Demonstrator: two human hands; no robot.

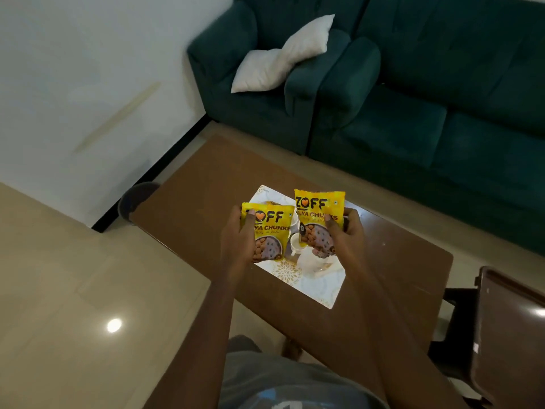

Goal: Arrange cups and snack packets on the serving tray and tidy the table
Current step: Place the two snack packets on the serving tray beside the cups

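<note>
My left hand [237, 236] grips a yellow snack packet [272, 231] by its left edge. A second, matching yellow snack packet [317, 215] is gripped at its right edge by my right hand [346, 234]. Both packets are held upright above a white patterned serving tray [320, 286] that lies on the brown table [206, 190]. White cups [296, 242] stand on the tray, mostly hidden behind the packets and my hands.
A dark green sofa [413, 98] with two white cushions [280, 59] runs along the table's far side. A dark bin [134, 199] stands at the table's left corner by the wall. A brown chair [507, 329] is at the right.
</note>
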